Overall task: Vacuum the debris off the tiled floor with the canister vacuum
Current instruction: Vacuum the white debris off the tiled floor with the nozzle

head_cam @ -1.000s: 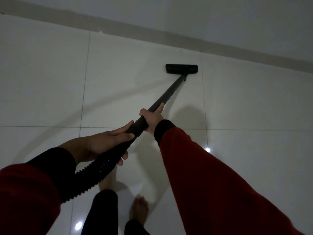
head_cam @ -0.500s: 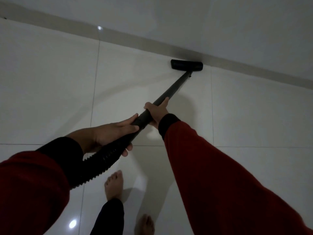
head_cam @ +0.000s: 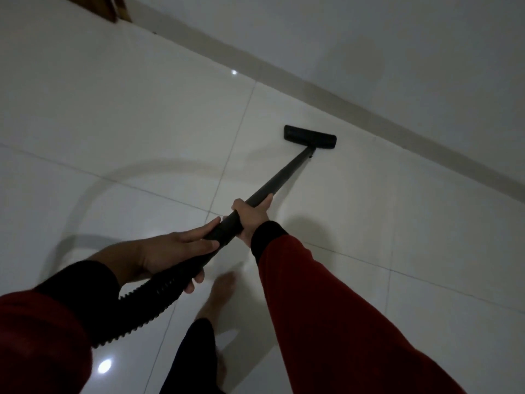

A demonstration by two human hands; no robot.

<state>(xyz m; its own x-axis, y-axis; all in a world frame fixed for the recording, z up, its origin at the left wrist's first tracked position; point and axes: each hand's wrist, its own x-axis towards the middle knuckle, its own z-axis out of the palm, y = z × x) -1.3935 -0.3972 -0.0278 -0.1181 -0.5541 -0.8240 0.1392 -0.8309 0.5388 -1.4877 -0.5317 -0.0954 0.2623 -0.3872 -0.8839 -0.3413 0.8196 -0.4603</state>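
Since half a second ago, the black floor head (head_cam: 310, 137) has drawn back from the skirting strip (head_cam: 335, 93) along the wall and now sits flat on a tile with a bare band of floor between it and the strip; the view has also swung, so the strip runs steeply from upper left to lower right, and a brown wooden edge (head_cam: 113, 7) shows at the top left corner.

One tiled floor (head_cam: 113, 115), white and glossy, fills most of the view, with two bright light spots reflected in it. One pale wall (head_cam: 397, 38) rises beyond the strip. Two red sleeves with black cuffs reach forward. One ribbed black hose (head_cam: 147, 305) curves from under the left sleeve up to one straight black tube (head_cam: 284, 177), which slopes down and away to the single floor head. One bare foot (head_cam: 218, 294) shows below the hands, blurred.

The left hand (head_cam: 170, 257) grips the hose end from above, fingers curled under it and thumb lying along the top. The right hand (head_cam: 251, 216) grips the tube just ahead of it, fingers wrapped round, arm nearly straight. No debris can be made out on the tiles.
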